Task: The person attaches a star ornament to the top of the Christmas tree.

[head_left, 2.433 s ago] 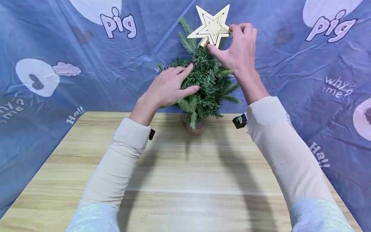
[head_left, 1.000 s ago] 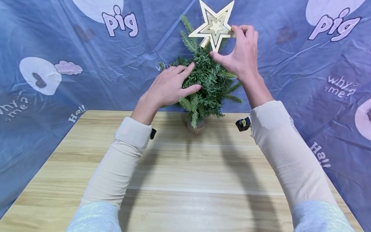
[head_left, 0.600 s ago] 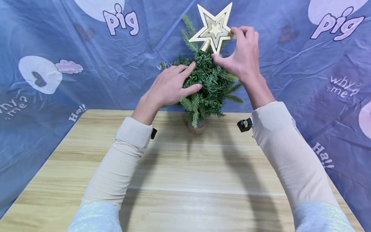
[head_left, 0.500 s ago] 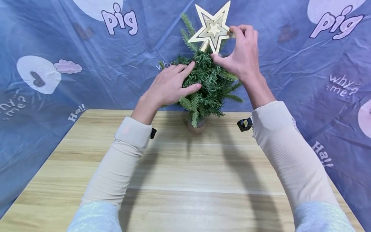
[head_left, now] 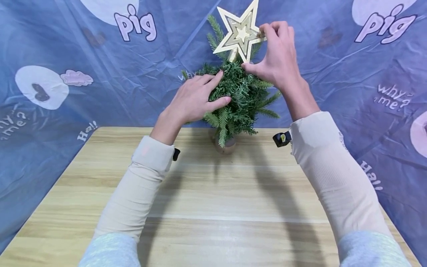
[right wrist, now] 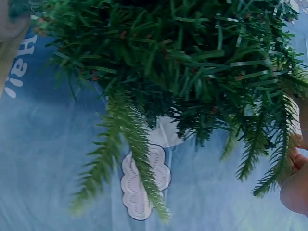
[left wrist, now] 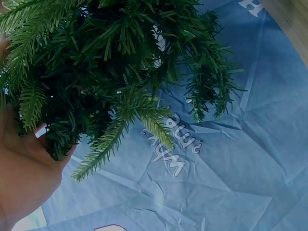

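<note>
A gold star tree topper (head_left: 241, 34) leans over the crown of a small green Christmas tree (head_left: 238, 96), its short tube (head_left: 232, 55) reaching down to the foliage. My right hand (head_left: 278, 55) holds the star between its fingers at the right point and the thumb below. On the tree's left side, my left hand (head_left: 195, 97) grips the branches, thumb across the front and index finger near the top. Foliage partly hides the left fingers in the left wrist view. Dense branches (right wrist: 159, 57) fill the upper right wrist view, where the star is not seen.
The tree's round base (head_left: 225, 147) stands near the back edge of the light wooden table (head_left: 220, 200). A blue printed cloth (head_left: 133, 81) hangs close behind it and along both sides. A small black camera (head_left: 282, 139) is at the right cuff.
Over the last second the star has shifted left and slightly down, and its tube has turned more upright. My right hand has moved a little left and up with it. My left hand stays put.
</note>
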Demonstrator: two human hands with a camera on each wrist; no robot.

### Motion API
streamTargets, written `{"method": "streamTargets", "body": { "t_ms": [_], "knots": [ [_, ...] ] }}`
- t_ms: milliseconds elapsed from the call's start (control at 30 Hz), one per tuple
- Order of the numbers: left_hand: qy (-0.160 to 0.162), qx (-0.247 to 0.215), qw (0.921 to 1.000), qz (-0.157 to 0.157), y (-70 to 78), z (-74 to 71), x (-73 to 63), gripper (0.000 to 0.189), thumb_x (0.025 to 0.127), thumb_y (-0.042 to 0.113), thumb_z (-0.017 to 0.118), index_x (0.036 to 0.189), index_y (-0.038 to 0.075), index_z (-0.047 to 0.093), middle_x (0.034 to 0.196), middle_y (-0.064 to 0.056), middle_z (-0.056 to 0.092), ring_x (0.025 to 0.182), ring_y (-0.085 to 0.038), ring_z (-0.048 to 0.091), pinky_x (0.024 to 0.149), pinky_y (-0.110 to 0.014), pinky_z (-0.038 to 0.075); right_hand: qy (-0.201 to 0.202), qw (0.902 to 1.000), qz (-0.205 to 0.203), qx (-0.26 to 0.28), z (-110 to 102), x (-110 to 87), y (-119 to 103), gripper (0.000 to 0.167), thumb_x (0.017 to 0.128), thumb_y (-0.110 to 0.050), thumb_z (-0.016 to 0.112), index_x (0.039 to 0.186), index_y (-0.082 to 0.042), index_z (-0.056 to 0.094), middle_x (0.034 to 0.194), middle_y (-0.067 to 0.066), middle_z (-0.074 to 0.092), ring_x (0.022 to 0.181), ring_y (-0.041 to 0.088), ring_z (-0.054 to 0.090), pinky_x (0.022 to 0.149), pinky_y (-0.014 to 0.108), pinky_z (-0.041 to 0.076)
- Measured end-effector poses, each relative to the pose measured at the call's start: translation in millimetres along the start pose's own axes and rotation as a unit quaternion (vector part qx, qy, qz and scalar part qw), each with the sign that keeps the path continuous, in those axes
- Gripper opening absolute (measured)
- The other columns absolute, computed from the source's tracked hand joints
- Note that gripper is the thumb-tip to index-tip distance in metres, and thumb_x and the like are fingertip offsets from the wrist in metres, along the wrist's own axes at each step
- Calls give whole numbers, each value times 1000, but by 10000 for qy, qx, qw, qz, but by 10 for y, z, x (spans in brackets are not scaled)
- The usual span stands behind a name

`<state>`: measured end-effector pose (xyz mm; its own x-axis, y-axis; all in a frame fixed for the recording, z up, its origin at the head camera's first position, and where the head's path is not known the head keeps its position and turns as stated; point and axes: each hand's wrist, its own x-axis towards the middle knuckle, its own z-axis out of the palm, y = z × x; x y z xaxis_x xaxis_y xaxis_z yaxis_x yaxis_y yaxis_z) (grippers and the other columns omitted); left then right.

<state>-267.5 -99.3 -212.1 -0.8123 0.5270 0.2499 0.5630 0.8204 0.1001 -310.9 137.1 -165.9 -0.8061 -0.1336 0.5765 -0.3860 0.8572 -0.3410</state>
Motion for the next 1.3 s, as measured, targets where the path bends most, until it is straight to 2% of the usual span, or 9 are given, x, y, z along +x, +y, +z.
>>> {"method": "streamTargets", "body": {
  "t_ms": [300, 533, 800, 1067, 1300],
  "knots": [
    [139, 24, 9999, -42, 6, 13, -11, 84, 100, 70, 37, 164, 18, 20, 158, -10, 40, 143, -32, 38, 119, -48, 26, 119, 9969, -654, -428, -100, 13, -127, 81, 82, -27, 83, 150, -5, 44, 145, 13, 35, 137, 26, 29, 113, 39, 37],
    [198, 50, 9998, -72, 18, 39, -7, 84, 100, 70, 36, 164, 19, 18, 158, -9, 40, 143, -31, 37, 120, -47, 24, 236, 9924, -983, -695, -117, 19, -170, 76, 83, -22, 82, 146, -3, 44, 144, 15, 35, 137, 27, 28, 104, 48, 45],
    [288, 30, 9996, -68, 24, 47, 1, 84, 99, 71, 36, 164, 20, 20, 158, -8, 41, 143, -30, 37, 120, -46, 25, 139, 9863, -1416, -836, -135, 81, -107, 74, 84, -25, 81, 145, -3, 45, 145, 17, 36, 136, 31, 31, 108, 48, 42],
    [308, -85, 9994, -130, -7, 65, -32, 83, 99, 71, 37, 163, 20, 21, 158, -9, 41, 144, -29, 37, 120, -46, 25, -330, 9863, -1385, -838, -132, 178, -107, 81, 83, -29, 80, 149, -3, 42, 146, 17, 35, 137, 32, 31, 107, 51, 42],
    [235, -154, 9995, -105, 20, 0, 9, 86, 98, 71, 37, 162, 15, 25, 159, -9, 40, 145, -30, 35, 121, -47, 24, -317, 9876, -1346, -741, -141, 186, -30, 84, 83, -31, 81, 152, -5, 42, 147, 16, 36, 136, 31, 32, 108, 48, 40]
  ]
}}
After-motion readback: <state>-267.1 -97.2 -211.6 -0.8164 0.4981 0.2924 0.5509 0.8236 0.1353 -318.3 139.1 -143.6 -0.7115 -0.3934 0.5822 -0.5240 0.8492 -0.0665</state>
